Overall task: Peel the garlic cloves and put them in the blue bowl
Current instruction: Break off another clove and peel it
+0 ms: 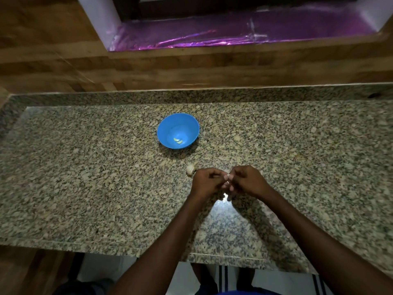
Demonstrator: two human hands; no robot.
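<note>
We see a dim scene, brightest at the middle of the speckled granite countertop (85,167) and falling off to near black at the corners. A pale glare patch sits on the stone just below the hands, which look slightly soft. The round blue plastic bowl (168,135) casts a shadow towards us. The crinkled purple foil sheet (234,33) glints. Straight edges bow outward from wide-angle distortion.
</note>
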